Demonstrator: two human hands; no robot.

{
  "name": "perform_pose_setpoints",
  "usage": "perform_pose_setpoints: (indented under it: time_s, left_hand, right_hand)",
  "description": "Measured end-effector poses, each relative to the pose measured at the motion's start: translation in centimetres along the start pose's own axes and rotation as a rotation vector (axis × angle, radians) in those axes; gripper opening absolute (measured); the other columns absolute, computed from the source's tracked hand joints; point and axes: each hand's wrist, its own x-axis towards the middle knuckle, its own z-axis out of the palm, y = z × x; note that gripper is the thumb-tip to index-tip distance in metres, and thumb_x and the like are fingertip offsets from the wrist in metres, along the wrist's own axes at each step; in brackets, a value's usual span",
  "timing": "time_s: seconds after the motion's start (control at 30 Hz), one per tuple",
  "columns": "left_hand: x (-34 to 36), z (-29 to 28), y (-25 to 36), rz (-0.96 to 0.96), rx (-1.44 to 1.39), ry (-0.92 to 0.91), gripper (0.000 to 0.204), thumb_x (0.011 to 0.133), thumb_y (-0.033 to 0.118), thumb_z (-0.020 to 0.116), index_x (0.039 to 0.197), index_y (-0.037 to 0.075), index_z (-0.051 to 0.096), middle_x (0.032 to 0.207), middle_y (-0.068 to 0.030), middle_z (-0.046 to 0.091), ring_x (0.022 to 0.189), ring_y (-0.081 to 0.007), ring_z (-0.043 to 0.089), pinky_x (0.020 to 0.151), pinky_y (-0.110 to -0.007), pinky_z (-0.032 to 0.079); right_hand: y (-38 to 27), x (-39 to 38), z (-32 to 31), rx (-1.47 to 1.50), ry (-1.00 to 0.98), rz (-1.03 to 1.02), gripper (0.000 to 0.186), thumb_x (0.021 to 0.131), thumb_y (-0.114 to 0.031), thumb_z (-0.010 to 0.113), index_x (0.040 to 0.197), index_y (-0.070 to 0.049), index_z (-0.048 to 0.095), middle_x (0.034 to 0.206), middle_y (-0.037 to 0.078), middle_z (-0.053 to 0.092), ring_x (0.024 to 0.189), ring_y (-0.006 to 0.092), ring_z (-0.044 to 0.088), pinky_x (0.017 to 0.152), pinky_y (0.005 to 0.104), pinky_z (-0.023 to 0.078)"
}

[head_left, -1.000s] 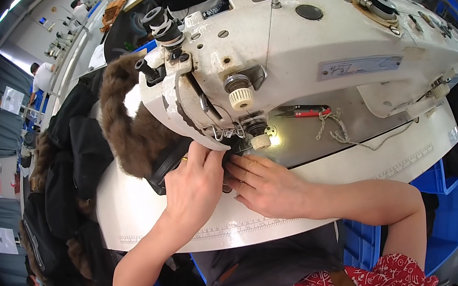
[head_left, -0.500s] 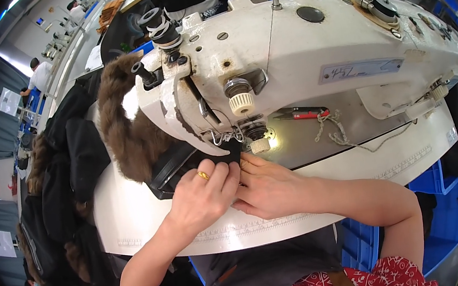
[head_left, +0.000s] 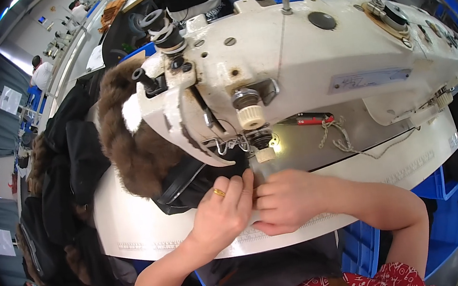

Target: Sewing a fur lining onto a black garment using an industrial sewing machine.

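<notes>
A white industrial sewing machine (head_left: 310,58) stands on a white table (head_left: 136,228). A black garment piece with a zipper (head_left: 185,182) lies under the machine head, joined to a brown fur trim (head_left: 132,149). My left hand (head_left: 223,215), with a gold ring, presses on the black fabric just in front of the needle area. Beside it, touching it, my right hand (head_left: 287,198) has its fingers curled on the fabric's edge. What lies under the fingertips is hidden.
Dark jackets with fur (head_left: 56,181) hang off the table's left side. A red-handled tool (head_left: 309,120) and a loose cord (head_left: 343,140) lie on the machine bed. Blue crates (head_left: 361,241) stand below right. Other people (head_left: 40,72) work far left.
Both hands have slid back toward me along the table, away from the needle. The black fabric shifted slightly with them.
</notes>
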Motion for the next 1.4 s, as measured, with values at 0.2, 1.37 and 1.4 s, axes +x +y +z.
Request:
perform_pose_setpoints:
  time_s: [0.2,1.37,1.4]
  left_hand:
    - [-0.2,0.5,1.5,0.055,0.249,-0.096,0.045,0.065,0.009,0.06,0.107,-0.009,0.065,0.091,-0.0155,0.06,0.069,-0.0172,0.055,0.049,-0.021,0.047]
    - [1.4,-1.4,-0.7,-0.102,0.216,-0.336,0.037,0.07,0.012,0.06,0.103,-0.004,0.063,0.094,-0.0106,0.061,0.06,-0.0159,0.056,0.046,-0.025,0.047]
    - [1.0,-0.8,-0.7,-0.082,0.257,-0.265,0.038,0.071,0.012,0.06,0.104,-0.004,0.064,0.102,-0.0123,0.063,0.06,-0.0157,0.055,0.047,-0.024,0.047]
  right_hand:
    - [2.5,-1.1,-1.8,-0.115,0.225,0.419,0.013,0.078,-0.018,0.066,0.075,-0.009,0.058,0.078,0.004,0.057,0.071,0.018,0.058,0.054,0.0328,0.049]
    - [1.5,-0.2,0.9,-0.5,0.064,0.082,0.028,0.063,-0.014,0.062,0.087,-0.001,0.068,0.078,0.008,0.063,0.059,0.0153,0.051,0.044,0.0257,0.042]
    - [1.4,-0.2,0.6,-0.488,0.027,0.09,0.03,0.063,-0.014,0.062,0.089,0.0,0.068,0.084,0.012,0.065,0.06,0.0163,0.053,0.044,0.026,0.043]
